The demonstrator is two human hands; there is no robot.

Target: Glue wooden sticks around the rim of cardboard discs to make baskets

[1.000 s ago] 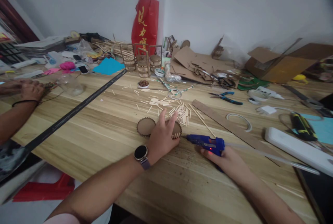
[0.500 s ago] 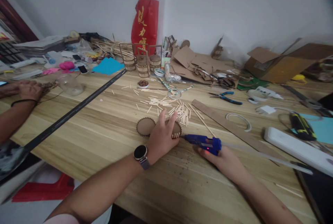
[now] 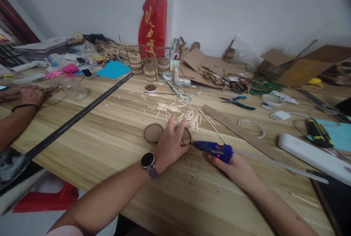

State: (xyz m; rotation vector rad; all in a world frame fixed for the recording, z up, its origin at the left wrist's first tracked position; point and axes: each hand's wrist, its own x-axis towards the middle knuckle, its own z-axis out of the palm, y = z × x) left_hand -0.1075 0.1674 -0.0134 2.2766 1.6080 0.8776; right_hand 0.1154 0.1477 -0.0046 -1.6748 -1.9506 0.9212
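Note:
My left hand (image 3: 170,144), a watch (image 3: 148,160) on its wrist, rests over a round cardboard piece (image 3: 187,133) edged with short sticks. Its index and middle fingers are stretched apart, and its palm hides part of the piece. In my right hand (image 3: 233,165) is a blue glue gun (image 3: 214,149), its nozzle at the piece's right edge. A clear glue stick trails from the gun's back. Left of my left hand lies another round cardboard piece (image 3: 153,133) with a dark scalloped rim. Short wooden sticks (image 3: 193,120) are scattered just beyond my fingers.
Behind stand small stick buckets (image 3: 150,72) and a red bag (image 3: 153,23). A cardboard strip (image 3: 246,133), pliers (image 3: 238,102) and a white power strip (image 3: 312,157) lie to the right. Another person's hands (image 3: 30,95) are at the far left.
The glue gun has shifted very slightly to the left. My left hand keeps its place on the piece.

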